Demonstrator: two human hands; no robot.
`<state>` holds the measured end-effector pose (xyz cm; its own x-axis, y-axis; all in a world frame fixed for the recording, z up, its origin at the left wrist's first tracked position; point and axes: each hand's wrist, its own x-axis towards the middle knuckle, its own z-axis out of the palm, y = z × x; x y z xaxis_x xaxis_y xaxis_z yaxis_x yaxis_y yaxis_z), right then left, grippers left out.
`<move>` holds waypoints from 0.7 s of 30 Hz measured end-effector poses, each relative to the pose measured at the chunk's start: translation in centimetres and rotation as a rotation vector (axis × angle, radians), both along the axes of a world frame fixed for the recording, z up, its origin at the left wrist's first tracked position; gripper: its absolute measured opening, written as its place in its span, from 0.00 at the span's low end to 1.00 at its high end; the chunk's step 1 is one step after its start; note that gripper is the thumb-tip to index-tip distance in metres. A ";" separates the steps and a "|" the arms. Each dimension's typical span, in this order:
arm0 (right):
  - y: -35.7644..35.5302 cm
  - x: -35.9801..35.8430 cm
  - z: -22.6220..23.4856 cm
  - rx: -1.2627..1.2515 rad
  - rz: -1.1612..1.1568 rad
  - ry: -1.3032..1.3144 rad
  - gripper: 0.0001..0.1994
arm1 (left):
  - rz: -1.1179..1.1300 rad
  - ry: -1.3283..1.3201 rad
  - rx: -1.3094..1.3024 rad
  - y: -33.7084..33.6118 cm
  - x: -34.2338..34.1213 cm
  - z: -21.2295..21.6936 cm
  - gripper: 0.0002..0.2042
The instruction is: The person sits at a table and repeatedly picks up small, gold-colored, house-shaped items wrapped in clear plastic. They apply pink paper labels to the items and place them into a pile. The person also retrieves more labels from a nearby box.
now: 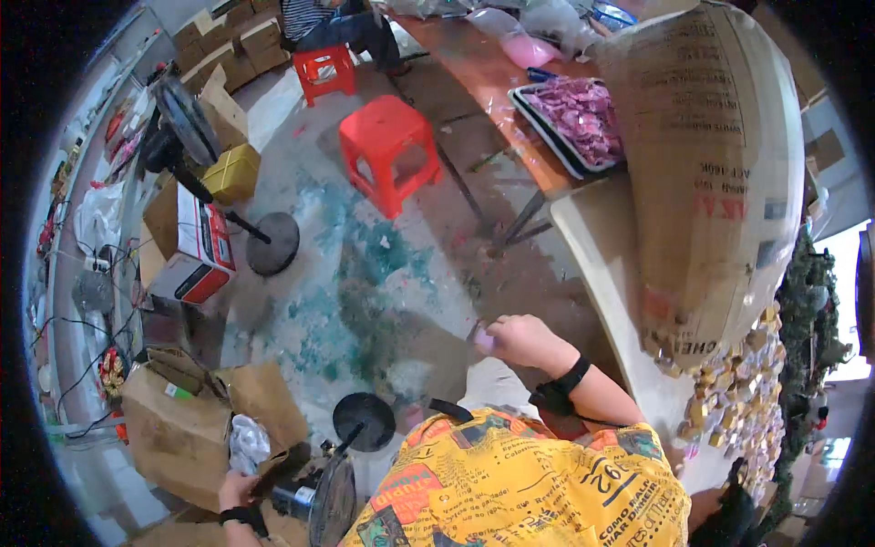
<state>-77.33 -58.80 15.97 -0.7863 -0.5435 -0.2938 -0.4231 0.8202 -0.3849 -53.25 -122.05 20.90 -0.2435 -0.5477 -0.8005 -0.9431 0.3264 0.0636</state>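
Note:
Near the lower left, my left hand [237, 492] is closed at the lower end of a crumpled clear plastic bag [248, 442]. The bag lies against the opening of a brown cardboard box [178, 424] with its flaps up. Some fingertips of that hand are hidden. My right hand [530, 343], raised in front of me at mid-picture, pinches a small pale purple piece [484, 339] with a dark edge; its kind is too small to make out. A black band circles each wrist.
Standing fans [337, 497] [182, 118] are at the left. Red stools [387, 146] stand ahead, near a seated person [333, 27]. On the right, a large carton [711, 173] and a tray of pink pieces [574, 118] rest on tables; many small gold blocks [729, 392] lie beyond.

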 end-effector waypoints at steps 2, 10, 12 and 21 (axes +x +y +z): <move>4.1 -4.2 1.9 -0.123 -0.112 0.095 0.13 | -0.183 -0.115 -0.171 0.1 -1.7 1.3 0.17; 19.1 -18.6 -2.2 -0.970 -1.262 -0.205 0.28 | -0.671 0.462 -0.354 12.4 -23.5 8.3 0.15; 20.1 -20.8 -3.4 -1.028 -1.308 -0.194 0.31 | -0.734 0.639 -0.201 16.2 -30.4 7.2 0.15; 20.7 -27.5 -4.8 -1.288 -1.578 0.057 0.35 | -1.402 0.909 0.318 43.1 -61.5 1.2 0.25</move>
<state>-104.81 -38.09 11.18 -0.6792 0.6516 -0.3379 0.2087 -0.2699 -0.9400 -114.75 -78.92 22.13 -0.7721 0.6127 -0.1684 0.4115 0.6841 0.6022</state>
